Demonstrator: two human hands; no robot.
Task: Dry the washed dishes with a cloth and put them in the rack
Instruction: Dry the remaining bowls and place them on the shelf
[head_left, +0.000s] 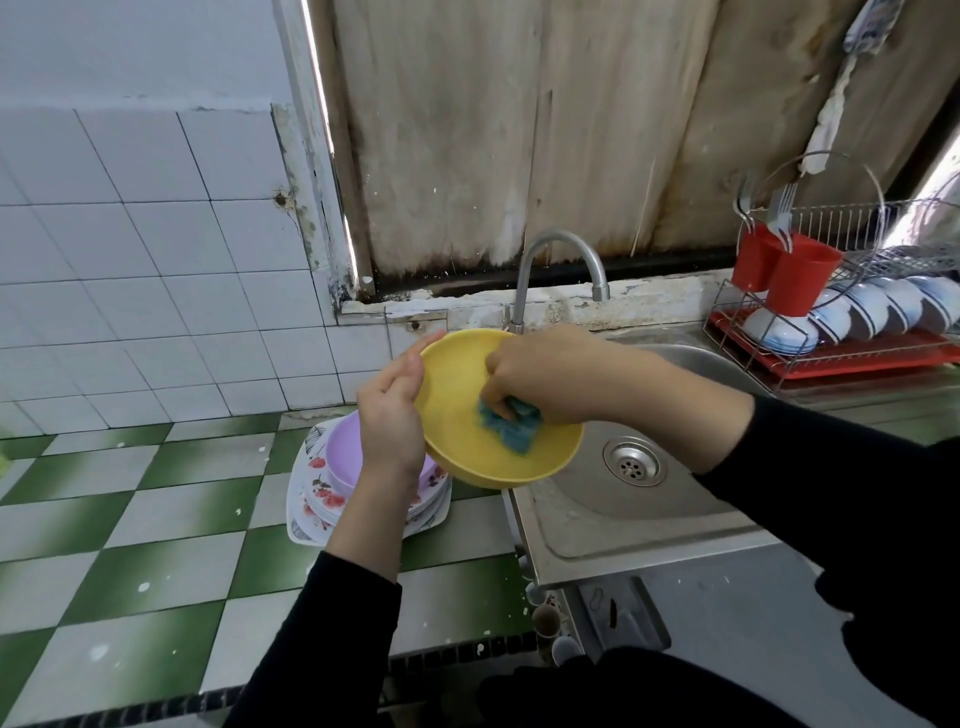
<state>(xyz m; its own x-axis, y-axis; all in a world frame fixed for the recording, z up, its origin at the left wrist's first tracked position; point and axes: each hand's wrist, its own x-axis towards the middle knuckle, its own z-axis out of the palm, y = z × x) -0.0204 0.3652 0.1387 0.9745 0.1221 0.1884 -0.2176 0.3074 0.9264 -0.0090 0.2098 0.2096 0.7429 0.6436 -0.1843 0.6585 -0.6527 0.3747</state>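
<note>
The yellow bowl (467, 452) is tilted in the air between both hands. The left hand (392, 415) is clamped on its near-left rim, and the right hand (550, 374) has its fingers curled on a blue cloth (511, 428) pressed into the bowl's inside. Under the left hand a purple bowl (343, 452) sits on stacked plates (317, 499) on the worktop (156, 519); the sink (649, 509) lies below the right hand, and the rack (878, 358) stands well beyond that hand.

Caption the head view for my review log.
Left hand holds a yellow bowl; right hand presses a blue cloth inside it.
</note>
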